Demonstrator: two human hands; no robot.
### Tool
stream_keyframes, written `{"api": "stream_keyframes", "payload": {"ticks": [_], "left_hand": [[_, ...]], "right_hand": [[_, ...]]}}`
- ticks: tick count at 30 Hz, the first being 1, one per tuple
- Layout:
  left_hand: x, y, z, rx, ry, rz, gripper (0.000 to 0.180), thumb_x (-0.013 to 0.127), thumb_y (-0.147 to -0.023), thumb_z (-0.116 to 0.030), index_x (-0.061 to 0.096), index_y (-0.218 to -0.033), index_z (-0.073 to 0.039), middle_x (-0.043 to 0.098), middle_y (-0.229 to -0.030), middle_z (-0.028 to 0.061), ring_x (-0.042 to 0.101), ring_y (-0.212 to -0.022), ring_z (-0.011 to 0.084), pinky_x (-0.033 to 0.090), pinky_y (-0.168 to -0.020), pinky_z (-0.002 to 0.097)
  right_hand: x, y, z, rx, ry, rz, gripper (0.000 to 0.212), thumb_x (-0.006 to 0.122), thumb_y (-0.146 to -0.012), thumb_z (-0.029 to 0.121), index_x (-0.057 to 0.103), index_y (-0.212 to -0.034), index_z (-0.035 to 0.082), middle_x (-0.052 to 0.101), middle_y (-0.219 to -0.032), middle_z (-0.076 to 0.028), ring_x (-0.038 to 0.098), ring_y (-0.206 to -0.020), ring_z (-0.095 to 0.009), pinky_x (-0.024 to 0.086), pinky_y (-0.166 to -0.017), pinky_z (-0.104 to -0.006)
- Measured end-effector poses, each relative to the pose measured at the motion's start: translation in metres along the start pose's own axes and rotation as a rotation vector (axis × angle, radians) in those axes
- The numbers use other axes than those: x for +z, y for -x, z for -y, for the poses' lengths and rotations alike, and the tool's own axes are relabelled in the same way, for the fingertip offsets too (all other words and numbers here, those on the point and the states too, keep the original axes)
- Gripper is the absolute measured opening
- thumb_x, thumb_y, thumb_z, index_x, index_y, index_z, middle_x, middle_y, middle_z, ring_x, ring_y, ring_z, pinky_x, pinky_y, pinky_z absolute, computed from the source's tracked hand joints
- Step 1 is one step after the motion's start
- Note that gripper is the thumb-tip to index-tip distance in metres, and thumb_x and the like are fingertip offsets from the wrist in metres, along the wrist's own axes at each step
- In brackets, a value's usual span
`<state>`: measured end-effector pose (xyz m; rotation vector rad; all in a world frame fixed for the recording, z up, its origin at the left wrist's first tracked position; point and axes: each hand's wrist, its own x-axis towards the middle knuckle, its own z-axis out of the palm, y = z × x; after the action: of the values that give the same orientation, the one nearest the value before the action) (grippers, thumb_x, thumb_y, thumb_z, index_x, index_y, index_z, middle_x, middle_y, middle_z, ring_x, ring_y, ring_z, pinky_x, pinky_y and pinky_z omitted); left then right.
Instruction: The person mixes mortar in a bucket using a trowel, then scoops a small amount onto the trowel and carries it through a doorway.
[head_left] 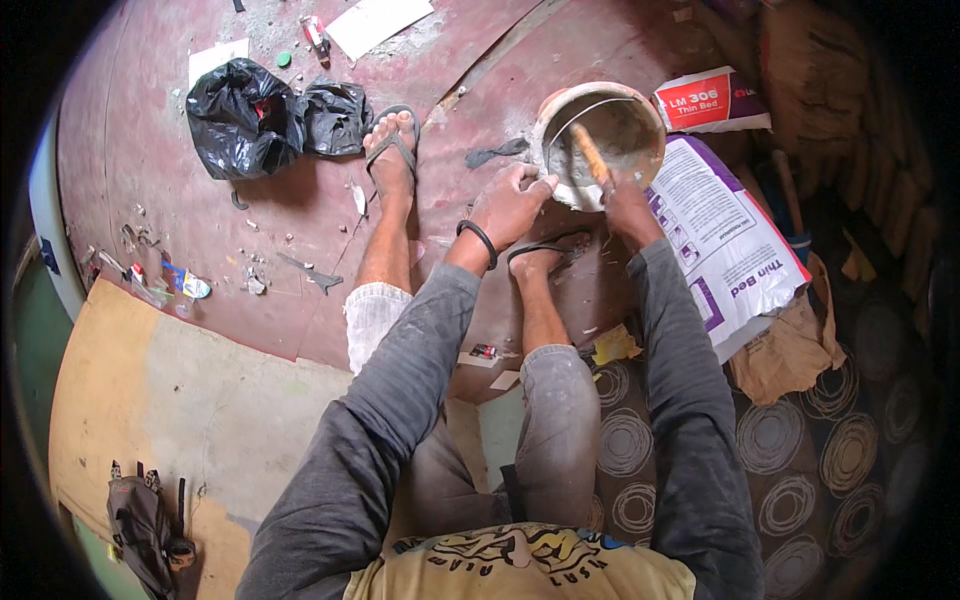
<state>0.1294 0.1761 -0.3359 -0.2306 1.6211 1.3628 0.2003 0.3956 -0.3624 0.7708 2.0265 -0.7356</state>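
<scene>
In front of my feet stands a pale round bucket (548, 188) with a thin wire handle and grey paste inside. My left hand (508, 205), a black band at its wrist, closes its fingers on the bucket's near left rim. At the near right side, my right hand (630, 208) is wrapped round the lower end of a wooden-handled tool (588, 152). The handle slants up and left over the bucket's mouth. The tool's working end cannot be made out.
Right of the bucket lie a white and purple powder bag (725, 235) and a red-and-white bag (712, 100). A black plastic bag (235, 120) sits at the far left. Scraps litter the reddish floor sheet (300, 210). A dark backpack (140, 525) lies at the near left.
</scene>
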Motion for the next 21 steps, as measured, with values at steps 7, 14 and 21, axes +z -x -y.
{"api": "stream_keyframes", "payload": {"ticks": [7,14,21], "left_hand": [[0.01,-0.008,0.012,-0.065,-0.003,-0.009,0.05,0.057,-0.083,-0.041,0.058,-0.105,0.005,0.062,-0.098,0.0189,0.059,-0.093,0.0269,0.044,-0.082,0.0348],[0.022,-0.02,0.032,-0.015,0.022,-0.037,0.053,0.057,-0.083,-0.04,0.058,-0.11,0.005,0.06,-0.105,0.0201,0.058,-0.097,0.0281,0.044,-0.085,0.0349],[0.017,-0.02,0.023,0.058,-0.095,0.065,0.045,0.054,-0.088,-0.026,0.053,-0.118,0.007,0.054,-0.121,0.0201,0.05,-0.115,0.027,0.037,-0.098,0.0332]], "right_hand": [[0.015,-0.02,-0.03,-0.03,0.274,0.102,0.03,0.042,-0.095,0.023,0.053,-0.109,-0.001,0.059,-0.081,-0.023,0.059,-0.077,-0.037,0.042,-0.068,-0.0453],[0.01,-0.021,-0.031,0.049,0.25,-0.011,0.032,0.043,-0.095,0.026,0.054,-0.109,-0.001,0.06,-0.088,-0.028,0.058,-0.086,-0.043,0.042,-0.072,-0.0485],[0.004,-0.01,-0.022,0.005,0.165,-0.11,0.033,0.045,-0.094,0.025,0.055,-0.109,-0.003,0.06,-0.088,-0.027,0.059,-0.085,-0.042,0.044,-0.071,-0.0468]]}}
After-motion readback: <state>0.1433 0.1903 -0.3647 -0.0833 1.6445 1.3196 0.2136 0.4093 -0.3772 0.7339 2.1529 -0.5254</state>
